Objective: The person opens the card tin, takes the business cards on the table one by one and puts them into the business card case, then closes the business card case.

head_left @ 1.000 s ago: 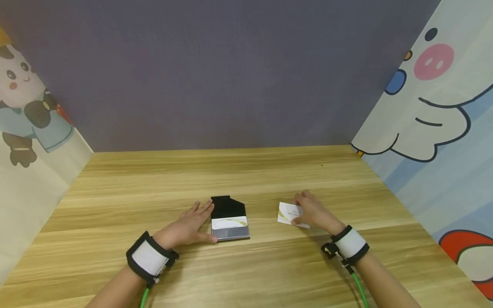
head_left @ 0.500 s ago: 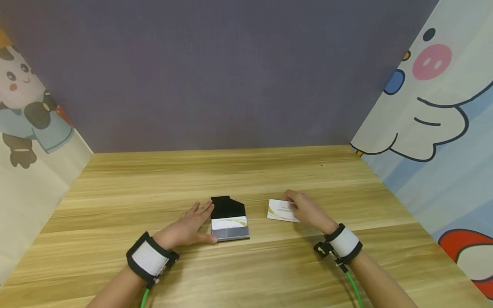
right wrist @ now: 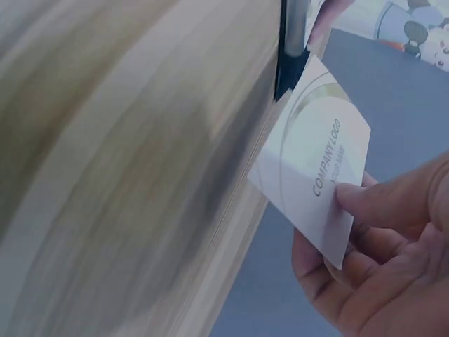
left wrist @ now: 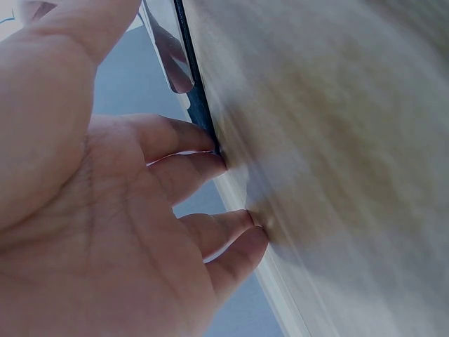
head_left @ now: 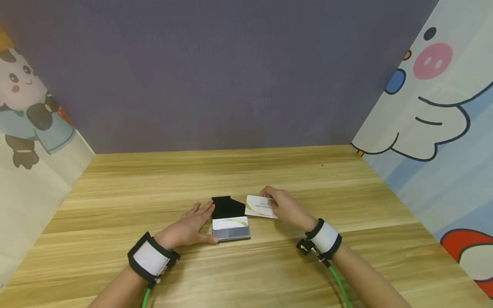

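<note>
An opened card case (head_left: 231, 233), black inside its lid and silver in front, lies on the table with a white card (head_left: 227, 223) showing in its pocket. Against the case's left edge rests my left hand (head_left: 188, 226), fingers spread and thumb at the near corner. In the left wrist view, the fingertips (left wrist: 217, 160) touch the case's dark edge and the tabletop. My right hand (head_left: 286, 207) pinches a business card (head_left: 259, 206) between thumb and fingers, just right of the black lid. "COMPANY LOGO" is printed on that card (right wrist: 316, 154) in the right wrist view.
The wooden table (head_left: 154, 175) runs back to a grey-purple wall panel (head_left: 223, 77). Cartoon-printed side walls (head_left: 458, 141) flank it. Each wrist wears a strapped band (head_left: 324, 238) with a green cable (head_left: 339, 282) trailing toward the near edge.
My right hand has carried the business card leftward, from well right of the case to beside its lid. The left hand and the case have stayed in place.
</note>
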